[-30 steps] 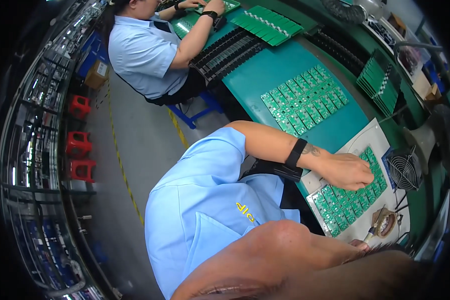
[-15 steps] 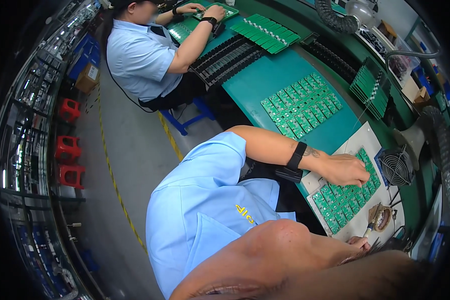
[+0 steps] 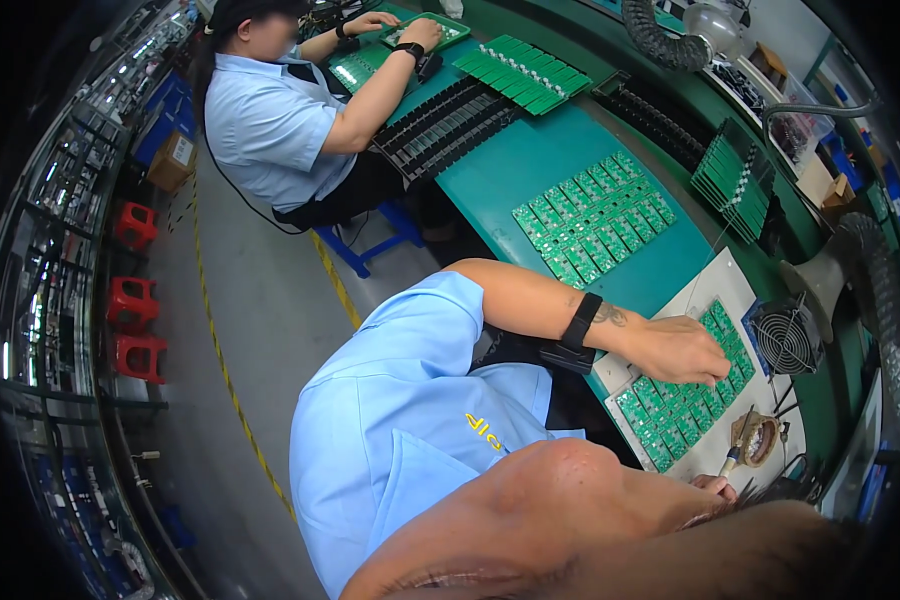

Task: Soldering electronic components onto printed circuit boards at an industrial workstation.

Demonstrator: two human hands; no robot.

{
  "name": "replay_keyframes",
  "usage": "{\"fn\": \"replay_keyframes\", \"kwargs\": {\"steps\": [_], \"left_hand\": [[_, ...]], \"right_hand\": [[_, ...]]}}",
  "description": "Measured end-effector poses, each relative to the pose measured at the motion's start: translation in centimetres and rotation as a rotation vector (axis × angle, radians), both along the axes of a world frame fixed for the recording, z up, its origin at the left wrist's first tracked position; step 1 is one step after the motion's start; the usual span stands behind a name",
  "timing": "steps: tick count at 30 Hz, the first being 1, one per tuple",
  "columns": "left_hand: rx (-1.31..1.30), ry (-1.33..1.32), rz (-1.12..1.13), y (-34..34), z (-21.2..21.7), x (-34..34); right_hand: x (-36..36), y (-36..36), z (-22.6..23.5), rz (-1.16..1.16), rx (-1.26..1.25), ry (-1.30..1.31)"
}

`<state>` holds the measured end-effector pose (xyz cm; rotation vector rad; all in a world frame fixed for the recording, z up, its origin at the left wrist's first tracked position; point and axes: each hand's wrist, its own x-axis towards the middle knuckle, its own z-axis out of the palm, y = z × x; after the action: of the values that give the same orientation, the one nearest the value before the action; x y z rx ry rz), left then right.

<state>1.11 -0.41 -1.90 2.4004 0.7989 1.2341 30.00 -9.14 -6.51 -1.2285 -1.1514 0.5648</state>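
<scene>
My left hand [image 3: 677, 350], a black strap on its wrist, is over a panel of green circuit boards [image 3: 660, 425] on a pale board [image 3: 710, 290]. Its fingers are pinched together. A thin solder wire [image 3: 709, 262] runs down from above to this hand; the fingers hide its end. At the lower right, my right hand [image 3: 715, 487] is mostly hidden below my face. It grips a soldering iron [image 3: 732, 460], whose dark tip points up beside a round brown holder [image 3: 760, 440].
A second green board panel [image 3: 600, 215] lies on the teal mat [image 3: 500, 195]. A small fan [image 3: 787, 338] stands right of the work, below ducting. Racked green boards [image 3: 733, 180] stand behind. Across the bench, a co-worker [image 3: 270, 120] handles boards in a green tray [image 3: 455, 32].
The view has shifted slightly, moving the bench a little left in the picture. The soldering iron's tip shows higher beside the round holder. My left hand stays pinched over the panel.
</scene>
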Motion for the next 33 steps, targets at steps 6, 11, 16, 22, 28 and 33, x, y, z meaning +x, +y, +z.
{"fn": "replay_keyframes", "kwargs": {"steps": [6,11,16,22,28,33], "left_hand": [[0.009,0.103,0.039,-0.3,0.4,-0.1],[0.002,0.105,0.057,-0.3,0.4,0.0],[-0.033,0.082,0.051,-0.3,0.4,0.1],[-0.037,0.071,0.042,-0.2,0.4,0.2],[-0.011,0.069,0.033,-0.2,0.3,0.1],[-0.024,0.089,0.046,-0.3,0.1,0.0]], "right_hand": [[-1.3,0.2,0.8,-0.028,0.057,-0.036],[-2.9,0.0,2.0,-0.123,0.053,-0.054],[-1.9,-0.1,1.0,-0.108,0.091,-0.002],[-1.3,0.2,0.2,-0.082,0.101,0.028],[-1.3,0.2,0.0,-0.081,0.086,0.025],[-1.4,0.3,0.2,-0.090,0.092,0.001]]}}
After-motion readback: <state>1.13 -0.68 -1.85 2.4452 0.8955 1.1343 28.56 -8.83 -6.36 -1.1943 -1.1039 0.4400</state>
